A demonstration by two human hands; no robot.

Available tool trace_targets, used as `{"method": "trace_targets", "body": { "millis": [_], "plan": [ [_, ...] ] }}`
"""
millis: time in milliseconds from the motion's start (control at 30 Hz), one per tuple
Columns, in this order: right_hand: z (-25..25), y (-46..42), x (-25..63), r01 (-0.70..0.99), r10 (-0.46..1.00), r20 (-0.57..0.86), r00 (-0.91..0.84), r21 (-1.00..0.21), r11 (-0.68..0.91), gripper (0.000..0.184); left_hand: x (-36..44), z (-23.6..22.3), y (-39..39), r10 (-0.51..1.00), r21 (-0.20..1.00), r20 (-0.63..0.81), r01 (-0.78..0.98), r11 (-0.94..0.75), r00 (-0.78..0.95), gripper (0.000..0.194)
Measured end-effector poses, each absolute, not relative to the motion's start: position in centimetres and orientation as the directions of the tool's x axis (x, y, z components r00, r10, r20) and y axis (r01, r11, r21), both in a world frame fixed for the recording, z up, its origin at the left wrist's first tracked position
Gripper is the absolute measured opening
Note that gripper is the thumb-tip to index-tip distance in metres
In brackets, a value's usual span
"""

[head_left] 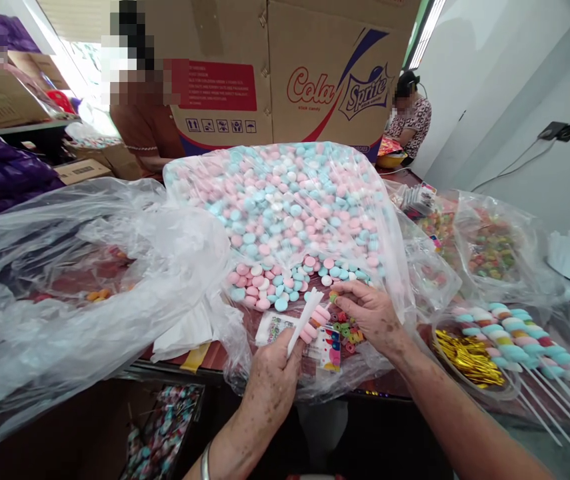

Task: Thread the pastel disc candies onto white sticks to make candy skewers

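My left hand (275, 365) is closed around white paper sticks (305, 317) and a short stack of pink puffy candies (315, 325), with an orange bit among them. How the stack is threaded cannot be made out. Between thumb and forefinger, my right hand (372, 315) pinches a small greenish gummy ring (333, 297) just beyond the stack. Below that hand lie loose red and green gummy rings (351, 335). Printed packaging (329, 352) lies under my left hand. Pink, blue and white candies (259, 287) spill from a large clear bag (285, 207) in front.
Finished candy skewers (515, 333) lie at the right beside a tub of gold ties (469, 360). Crumpled plastic (179, 247) covers the left side. A box of candy sticks (162, 430) sits below. A tall carton (315, 80) stands behind; several people work beyond.
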State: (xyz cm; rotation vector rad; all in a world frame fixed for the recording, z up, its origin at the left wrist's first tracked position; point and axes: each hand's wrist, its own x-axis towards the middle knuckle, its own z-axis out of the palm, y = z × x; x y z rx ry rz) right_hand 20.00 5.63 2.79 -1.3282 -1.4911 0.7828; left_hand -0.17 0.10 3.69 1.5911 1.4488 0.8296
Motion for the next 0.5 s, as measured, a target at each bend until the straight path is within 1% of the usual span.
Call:
{"method": "trace_targets", "body": {
  "millis": [100, 200, 300, 500],
  "plan": [
    [2.9, 5.3, 19.3, 0.366, 0.960, 0.276, 0.043, -0.899, 0.242, 0.019, -0.2, 3.5, 0.2, 0.992, 0.876, -0.029, 0.481, -0.033, 0.121, 0.035],
    [2.5, 5.2, 18.9, 0.456, 0.935, 0.348, 0.059, -0.843, 0.285, 0.020, -0.1, 3.5, 0.1, 0.993, 0.878, -0.021, 0.478, -0.036, 0.114, 0.033],
    [2.1, 5.1, 18.7, 0.525, 0.921, 0.383, 0.068, -0.799, 0.293, 0.021, -0.1, 3.3, 0.1, 0.993, 0.886, -0.013, 0.462, -0.045, 0.121, 0.032],
    [1.7, 4.6, 18.2, 0.520, 0.908, 0.414, 0.062, -0.790, 0.325, 0.021, -0.2, 2.1, 0.5, 0.998, 0.882, 0.001, 0.470, -0.029, 0.059, 0.032]
  ]
}}
